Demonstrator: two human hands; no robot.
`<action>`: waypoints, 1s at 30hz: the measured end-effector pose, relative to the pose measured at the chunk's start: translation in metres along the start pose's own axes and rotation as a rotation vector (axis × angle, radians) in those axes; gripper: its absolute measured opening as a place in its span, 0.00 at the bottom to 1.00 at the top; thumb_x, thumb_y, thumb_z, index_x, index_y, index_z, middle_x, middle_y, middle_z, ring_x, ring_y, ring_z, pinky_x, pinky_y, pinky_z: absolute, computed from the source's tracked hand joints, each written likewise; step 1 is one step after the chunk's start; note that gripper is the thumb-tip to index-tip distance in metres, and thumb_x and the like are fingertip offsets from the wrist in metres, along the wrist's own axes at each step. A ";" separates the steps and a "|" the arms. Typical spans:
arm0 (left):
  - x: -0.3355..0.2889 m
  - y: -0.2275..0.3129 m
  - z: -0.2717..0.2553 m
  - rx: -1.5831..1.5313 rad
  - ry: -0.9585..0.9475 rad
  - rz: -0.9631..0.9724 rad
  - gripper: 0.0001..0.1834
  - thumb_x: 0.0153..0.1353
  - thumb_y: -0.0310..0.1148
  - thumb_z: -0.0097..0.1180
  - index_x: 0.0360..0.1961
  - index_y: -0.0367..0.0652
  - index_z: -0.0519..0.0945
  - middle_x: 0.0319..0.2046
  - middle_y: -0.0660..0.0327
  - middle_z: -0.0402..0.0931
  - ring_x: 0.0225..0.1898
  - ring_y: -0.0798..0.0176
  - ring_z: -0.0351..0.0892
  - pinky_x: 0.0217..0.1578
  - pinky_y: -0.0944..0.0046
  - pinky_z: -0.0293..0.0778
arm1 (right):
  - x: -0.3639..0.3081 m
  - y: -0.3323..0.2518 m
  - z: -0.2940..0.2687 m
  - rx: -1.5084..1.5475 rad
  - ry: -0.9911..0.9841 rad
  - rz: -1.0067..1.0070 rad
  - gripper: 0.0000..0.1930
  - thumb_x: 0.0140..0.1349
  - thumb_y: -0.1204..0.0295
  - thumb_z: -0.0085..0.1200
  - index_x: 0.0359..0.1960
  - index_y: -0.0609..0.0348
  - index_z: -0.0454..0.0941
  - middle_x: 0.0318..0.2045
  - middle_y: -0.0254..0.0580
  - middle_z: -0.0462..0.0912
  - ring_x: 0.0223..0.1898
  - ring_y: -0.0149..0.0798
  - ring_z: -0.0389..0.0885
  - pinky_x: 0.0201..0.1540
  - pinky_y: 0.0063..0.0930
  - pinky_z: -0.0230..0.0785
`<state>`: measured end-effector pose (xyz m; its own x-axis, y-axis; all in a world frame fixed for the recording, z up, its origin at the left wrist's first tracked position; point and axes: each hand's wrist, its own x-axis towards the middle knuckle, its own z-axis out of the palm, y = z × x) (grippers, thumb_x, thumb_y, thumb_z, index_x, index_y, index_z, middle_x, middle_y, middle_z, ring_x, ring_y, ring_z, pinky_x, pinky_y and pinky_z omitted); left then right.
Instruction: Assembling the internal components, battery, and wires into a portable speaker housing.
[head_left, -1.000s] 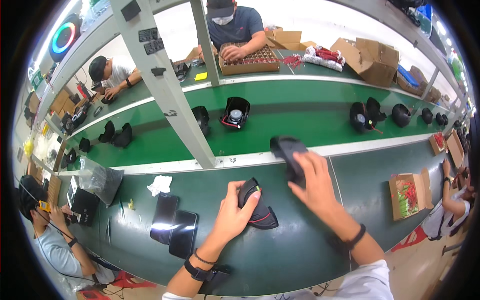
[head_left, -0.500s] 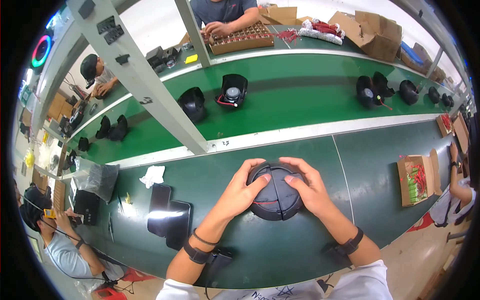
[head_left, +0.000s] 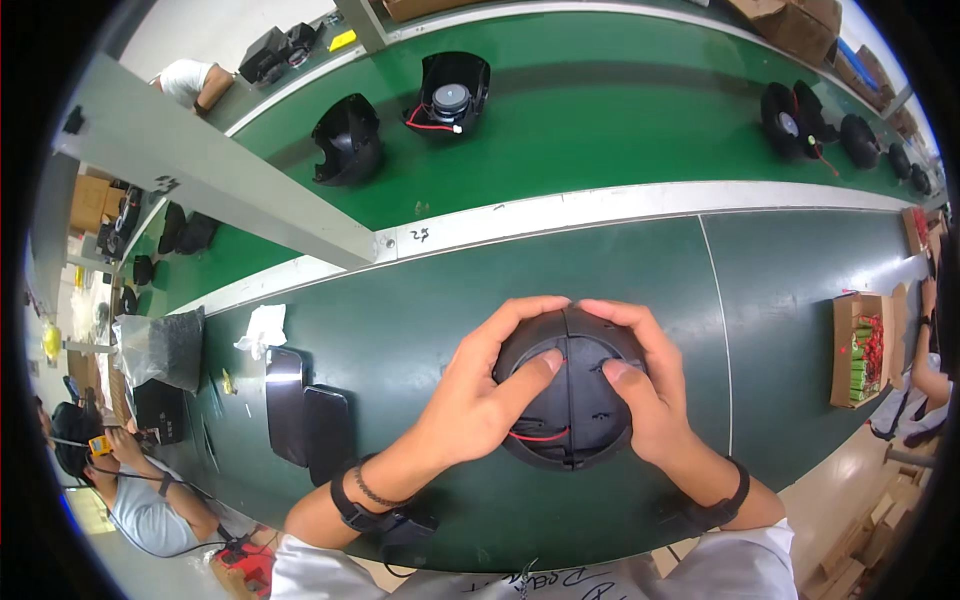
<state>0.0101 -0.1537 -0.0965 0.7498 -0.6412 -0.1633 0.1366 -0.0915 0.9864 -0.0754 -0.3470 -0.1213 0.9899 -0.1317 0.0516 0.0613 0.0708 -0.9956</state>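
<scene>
Left hand point(head_left: 482, 398) and right hand point(head_left: 655, 388) curve around a round black shell point(head_left: 586, 402), thumbs pressing its top, over a green tabletop point(head_left: 630, 262). Two phone-like slabs point(head_left: 286, 405) lie at 9 o'clock, an open cardboard box point(head_left: 848, 345) at 3; a grey post point(head_left: 230, 190) rises at 10, a white rail point(head_left: 560, 206) crosses 12.

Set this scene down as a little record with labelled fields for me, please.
Left fingers: around the left side of the round black housing
Right fingers: around its right side
Thumbs: both on its upper face
Housing: seam down the middle, red wire showing left of it
Bench, left: two dark phones, crumpled white tissue
Bench, right: open carton of green and red parts
Green surface beyond: black shell holding a speaker
</scene>
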 end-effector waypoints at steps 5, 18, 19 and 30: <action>-0.001 -0.002 -0.001 -0.060 -0.051 -0.018 0.26 0.69 0.22 0.55 0.69 0.35 0.74 0.62 0.52 0.78 0.65 0.58 0.77 0.68 0.58 0.70 | -0.004 0.014 -0.003 -0.119 0.024 -0.116 0.26 0.68 0.67 0.53 0.64 0.70 0.75 0.60 0.59 0.79 0.60 0.50 0.79 0.64 0.39 0.70; 0.005 -0.008 -0.005 -0.124 -0.066 0.028 0.27 0.61 0.19 0.59 0.63 0.31 0.81 0.67 0.40 0.75 0.68 0.48 0.75 0.68 0.53 0.71 | -0.018 0.023 -0.002 -0.130 0.055 -0.139 0.31 0.62 0.64 0.56 0.65 0.72 0.73 0.61 0.67 0.74 0.59 0.53 0.77 0.63 0.42 0.72; 0.005 -0.009 -0.004 -0.127 -0.068 0.022 0.27 0.61 0.19 0.59 0.63 0.31 0.81 0.67 0.40 0.75 0.68 0.48 0.75 0.68 0.53 0.71 | -0.020 0.023 -0.002 -0.126 0.054 -0.138 0.31 0.63 0.64 0.56 0.65 0.72 0.73 0.61 0.68 0.74 0.59 0.53 0.78 0.62 0.42 0.72; 0.013 -0.006 -0.008 0.012 -0.132 0.155 0.28 0.63 0.22 0.54 0.66 0.32 0.77 0.67 0.39 0.73 0.69 0.45 0.75 0.68 0.51 0.71 | -0.011 0.023 0.002 -0.073 0.078 -0.195 0.32 0.64 0.61 0.56 0.64 0.75 0.72 0.59 0.68 0.74 0.59 0.53 0.78 0.63 0.41 0.72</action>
<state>0.0243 -0.1549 -0.1045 0.6695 -0.7428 -0.0067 0.0179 0.0071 0.9998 -0.0846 -0.3418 -0.1442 0.9470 -0.2125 0.2408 0.2389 -0.0353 -0.9704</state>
